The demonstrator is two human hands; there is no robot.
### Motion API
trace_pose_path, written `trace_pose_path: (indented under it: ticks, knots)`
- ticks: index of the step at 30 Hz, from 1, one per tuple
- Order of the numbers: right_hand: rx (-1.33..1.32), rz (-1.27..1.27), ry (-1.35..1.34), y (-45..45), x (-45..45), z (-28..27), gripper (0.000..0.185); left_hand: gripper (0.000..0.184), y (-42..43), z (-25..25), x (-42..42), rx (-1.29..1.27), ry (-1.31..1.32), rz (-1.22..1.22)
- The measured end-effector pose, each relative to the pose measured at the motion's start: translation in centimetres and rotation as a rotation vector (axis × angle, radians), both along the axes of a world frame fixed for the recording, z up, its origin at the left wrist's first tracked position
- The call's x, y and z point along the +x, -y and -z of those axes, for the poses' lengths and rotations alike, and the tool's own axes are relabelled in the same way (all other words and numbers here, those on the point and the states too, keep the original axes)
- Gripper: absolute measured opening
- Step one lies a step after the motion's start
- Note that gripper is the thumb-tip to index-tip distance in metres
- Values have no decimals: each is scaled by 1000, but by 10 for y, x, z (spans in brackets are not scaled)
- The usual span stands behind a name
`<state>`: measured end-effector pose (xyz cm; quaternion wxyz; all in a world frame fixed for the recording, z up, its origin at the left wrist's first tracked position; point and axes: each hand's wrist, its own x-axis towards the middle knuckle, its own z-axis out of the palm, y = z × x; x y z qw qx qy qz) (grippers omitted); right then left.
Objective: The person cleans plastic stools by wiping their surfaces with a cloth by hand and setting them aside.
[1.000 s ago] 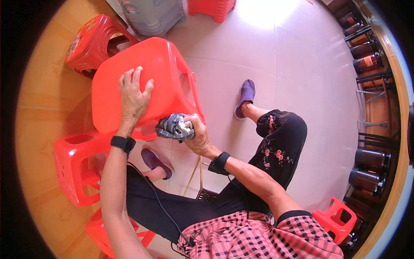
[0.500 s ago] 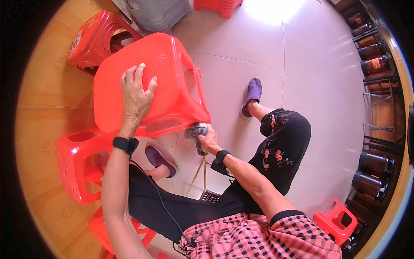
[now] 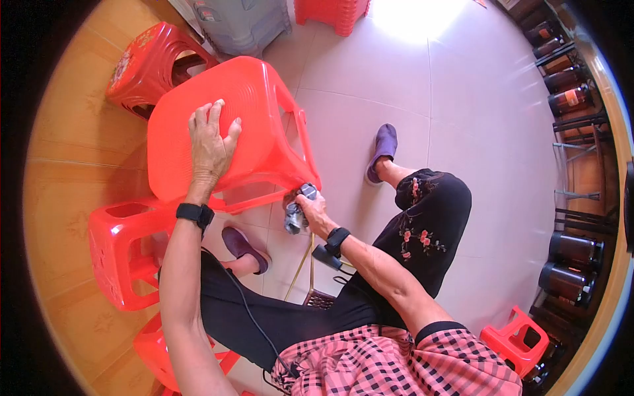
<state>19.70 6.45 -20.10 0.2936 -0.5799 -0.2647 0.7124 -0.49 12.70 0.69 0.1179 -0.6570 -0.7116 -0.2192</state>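
Note:
A red plastic stool (image 3: 247,142) stands in front of me, tilted in view, its ridged seat facing up. My left hand (image 3: 211,144) lies on the seat with its fingers spread, gripping nothing. At the stool's lower right leg end, my right hand (image 3: 315,211) is closed around a crumpled grey cloth (image 3: 294,214). The cloth is against or right beside the leg; its contact is partly hidden by my fingers. Black bands circle both wrists, and a dark cylinder on a cord (image 3: 326,257) hangs by the right one.
More red stools stand at left, one with a patterned seat (image 3: 129,65) and another (image 3: 122,254) below it. Grey stacked containers (image 3: 241,26) are at the back. Dark jars (image 3: 576,249) line the right wall, near a small red stool (image 3: 517,340).
My right hand and the cloth have shifted slightly, and the cloth now hangs differently below the leg end. My left hand stays on the seat. The view has moved a little.

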Motion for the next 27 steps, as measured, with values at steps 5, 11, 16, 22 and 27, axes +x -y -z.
trace_pose_path:
  ticks: [5, 11, 16, 22, 27]
  knots:
    - [382, -103, 136, 11, -15, -61, 35, 46, -4, 10, -6, 14, 15, -23]
    - [703, -139, 30, 14, -18, -137, 35, 49, -6, 14, -9, 33, 13, -18]
    - [873, -162, -119, 14, -23, -174, 37, 50, -6, 15, -9, 39, 28, -22]
    - [1005, -181, -159, 7, -17, -202, 36, 49, -8, 19, -9, 72, -24, -27]
    - [1023, -136, -144, -23, -10, -225, 35, 50, -7, 14, -4, 75, 32, -19]
